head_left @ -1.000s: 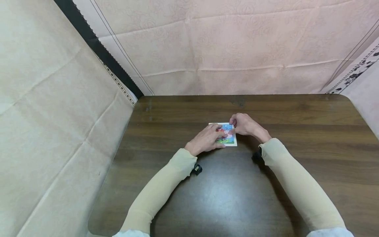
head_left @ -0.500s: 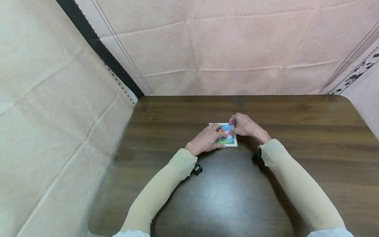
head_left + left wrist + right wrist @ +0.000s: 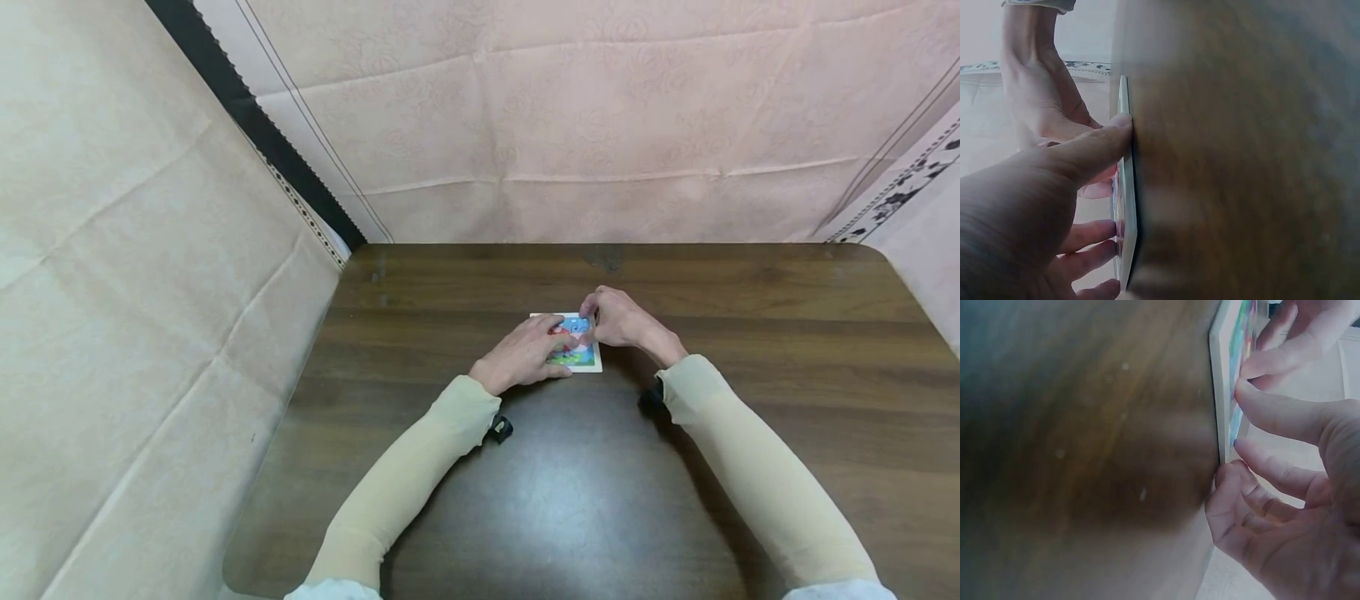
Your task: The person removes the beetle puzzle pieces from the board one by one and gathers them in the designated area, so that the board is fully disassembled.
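A small white-bordered picture board [image 3: 582, 360] with a bright cartoon print lies flat on the table. From the left, my left hand [image 3: 519, 354] rests on it with fingers spread over the print; in the left wrist view its thumb [image 3: 1119, 125] lies across the near edge. My right hand [image 3: 628, 321] is at the far right corner. In the right wrist view its thumb [image 3: 1266, 409] presses the printed face, the index fingertip touches near the corner, and the other fingers curl against the board's edge [image 3: 1219, 394]. Both hands cover part of the print.
The brown wood-grain table [image 3: 450, 279] has rounded corners. Pale patterned cloth [image 3: 600, 125] hangs behind it, and more cloth [image 3: 150, 333] hangs along the left side. A dark wrist camera [image 3: 500, 429] sits under the left cuff.
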`<action>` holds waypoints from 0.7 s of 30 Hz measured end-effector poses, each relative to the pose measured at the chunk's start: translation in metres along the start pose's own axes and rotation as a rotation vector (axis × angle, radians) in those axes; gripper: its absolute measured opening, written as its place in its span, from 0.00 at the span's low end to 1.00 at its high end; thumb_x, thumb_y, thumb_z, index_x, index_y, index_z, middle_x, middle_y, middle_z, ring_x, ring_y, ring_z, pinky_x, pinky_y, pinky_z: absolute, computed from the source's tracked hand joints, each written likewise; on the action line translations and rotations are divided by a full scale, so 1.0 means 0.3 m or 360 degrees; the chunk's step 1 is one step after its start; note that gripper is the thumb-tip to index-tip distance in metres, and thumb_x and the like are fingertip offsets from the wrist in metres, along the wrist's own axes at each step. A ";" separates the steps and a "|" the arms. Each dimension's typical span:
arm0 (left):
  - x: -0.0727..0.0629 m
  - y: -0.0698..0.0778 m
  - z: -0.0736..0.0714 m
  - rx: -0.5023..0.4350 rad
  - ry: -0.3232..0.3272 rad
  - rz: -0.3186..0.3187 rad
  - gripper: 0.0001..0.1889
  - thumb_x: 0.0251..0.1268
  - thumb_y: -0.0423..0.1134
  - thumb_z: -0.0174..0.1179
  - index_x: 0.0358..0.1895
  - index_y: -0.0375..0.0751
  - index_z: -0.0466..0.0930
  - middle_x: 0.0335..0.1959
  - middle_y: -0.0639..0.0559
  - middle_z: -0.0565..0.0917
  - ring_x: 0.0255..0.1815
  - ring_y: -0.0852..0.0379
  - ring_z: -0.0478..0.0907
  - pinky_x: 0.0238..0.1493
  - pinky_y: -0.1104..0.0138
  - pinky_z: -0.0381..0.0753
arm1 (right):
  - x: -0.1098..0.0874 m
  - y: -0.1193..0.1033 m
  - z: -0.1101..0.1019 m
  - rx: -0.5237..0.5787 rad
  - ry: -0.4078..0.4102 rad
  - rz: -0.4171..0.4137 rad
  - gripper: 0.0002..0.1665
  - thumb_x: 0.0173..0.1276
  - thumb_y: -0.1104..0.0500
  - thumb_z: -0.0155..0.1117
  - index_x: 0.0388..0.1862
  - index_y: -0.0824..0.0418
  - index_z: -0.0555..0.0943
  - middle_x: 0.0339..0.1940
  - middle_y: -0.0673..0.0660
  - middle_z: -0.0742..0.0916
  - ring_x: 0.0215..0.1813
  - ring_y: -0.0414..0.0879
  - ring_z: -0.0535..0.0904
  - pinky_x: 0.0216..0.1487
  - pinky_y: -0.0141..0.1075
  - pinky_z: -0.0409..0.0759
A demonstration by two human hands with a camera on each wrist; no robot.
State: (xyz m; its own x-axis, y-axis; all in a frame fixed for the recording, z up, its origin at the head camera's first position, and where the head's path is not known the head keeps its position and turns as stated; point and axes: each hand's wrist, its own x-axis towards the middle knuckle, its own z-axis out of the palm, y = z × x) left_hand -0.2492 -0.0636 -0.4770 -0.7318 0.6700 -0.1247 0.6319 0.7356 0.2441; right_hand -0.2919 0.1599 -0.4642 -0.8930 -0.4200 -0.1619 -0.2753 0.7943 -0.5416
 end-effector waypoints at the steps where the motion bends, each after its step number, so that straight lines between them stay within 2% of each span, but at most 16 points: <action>1: -0.002 -0.001 0.001 -0.0010 -0.0008 -0.0004 0.31 0.76 0.59 0.68 0.78 0.58 0.78 0.87 0.43 0.65 0.88 0.46 0.62 0.91 0.51 0.58 | -0.003 0.000 -0.002 0.0009 -0.0001 0.0000 0.26 0.68 0.59 0.81 0.59 0.71 0.86 0.58 0.68 0.85 0.52 0.58 0.79 0.58 0.53 0.81; 8: 0.000 -0.007 -0.005 0.0060 0.0028 0.0063 0.29 0.78 0.58 0.66 0.77 0.57 0.79 0.85 0.43 0.68 0.86 0.46 0.65 0.89 0.52 0.62 | -0.004 -0.005 -0.016 0.0036 -0.0003 -0.0006 0.23 0.70 0.59 0.79 0.57 0.72 0.87 0.57 0.69 0.86 0.51 0.58 0.81 0.57 0.54 0.84; 13: -0.003 -0.004 -0.006 0.0057 0.0027 0.0081 0.30 0.79 0.57 0.65 0.80 0.57 0.76 0.86 0.39 0.66 0.88 0.43 0.64 0.88 0.50 0.65 | 0.003 -0.004 -0.015 0.0040 -0.0013 0.0016 0.23 0.72 0.56 0.78 0.57 0.72 0.86 0.55 0.69 0.86 0.51 0.59 0.79 0.58 0.54 0.83; 21: -0.003 -0.003 0.000 0.0049 -0.0022 0.0054 0.31 0.80 0.57 0.64 0.81 0.59 0.74 0.87 0.40 0.64 0.89 0.43 0.61 0.89 0.49 0.62 | 0.011 0.009 0.006 0.0034 0.0016 0.0014 0.23 0.70 0.55 0.79 0.54 0.70 0.84 0.51 0.67 0.84 0.50 0.58 0.78 0.56 0.51 0.80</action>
State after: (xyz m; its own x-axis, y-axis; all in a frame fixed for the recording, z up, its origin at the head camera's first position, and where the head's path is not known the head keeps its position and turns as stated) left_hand -0.2490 -0.0649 -0.4770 -0.7065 0.6957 -0.1301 0.6639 0.7151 0.2187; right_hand -0.2950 0.1598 -0.4677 -0.8988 -0.4086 -0.1586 -0.2599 0.7882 -0.5579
